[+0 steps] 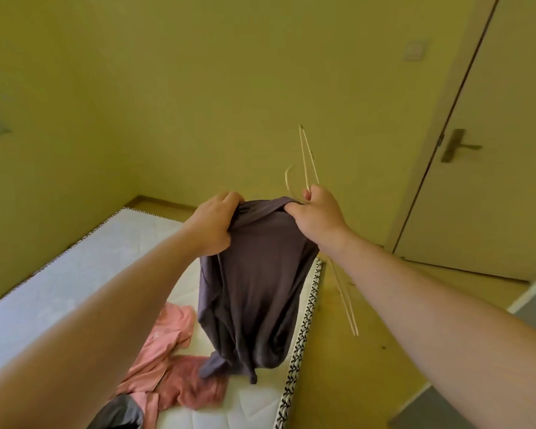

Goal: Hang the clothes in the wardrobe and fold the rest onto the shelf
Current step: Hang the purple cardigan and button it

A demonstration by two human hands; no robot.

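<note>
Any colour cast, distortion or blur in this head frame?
Head view: yellowish cast over wall and door. Head view: lens bows the door frame. Head view: left edge soft; purple garment and hanger clear.

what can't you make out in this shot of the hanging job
Wardrobe, shelf: outside the head view.
Hanger: middle hidden by right hand and purple garment.
Grey fabric: cut by bottom edge.
Garment's kind: bunched in left hand.
</note>
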